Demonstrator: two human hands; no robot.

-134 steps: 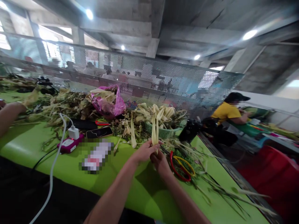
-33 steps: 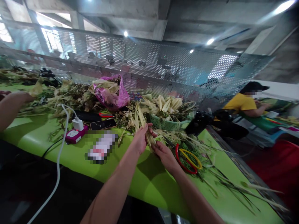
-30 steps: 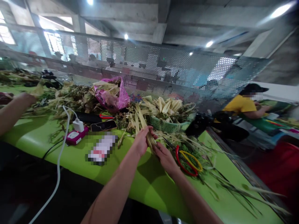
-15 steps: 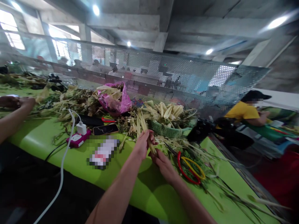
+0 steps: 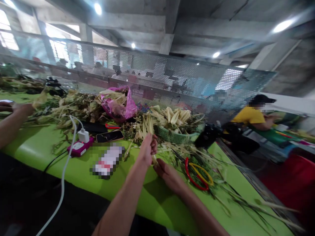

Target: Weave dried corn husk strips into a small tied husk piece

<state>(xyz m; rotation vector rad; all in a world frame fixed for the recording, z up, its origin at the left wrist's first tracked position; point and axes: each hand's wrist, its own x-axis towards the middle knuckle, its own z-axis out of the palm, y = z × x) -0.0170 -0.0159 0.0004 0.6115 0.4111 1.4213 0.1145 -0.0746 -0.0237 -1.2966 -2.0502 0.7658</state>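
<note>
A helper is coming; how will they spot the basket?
Start from the green table and the perforated metal screen along its far side. In front of the screen, right of the pink bag, sits the basket, heaped with pale husks. Unlike the bag, it's green and stiff-looking.

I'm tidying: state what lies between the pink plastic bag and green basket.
Head view: dried plant scraps lie between the pink plastic bag and green basket.

No text is readable; the pale label (image 5: 78, 145) on the purple box (image 5: 86, 145) seems too small to make out.
</note>
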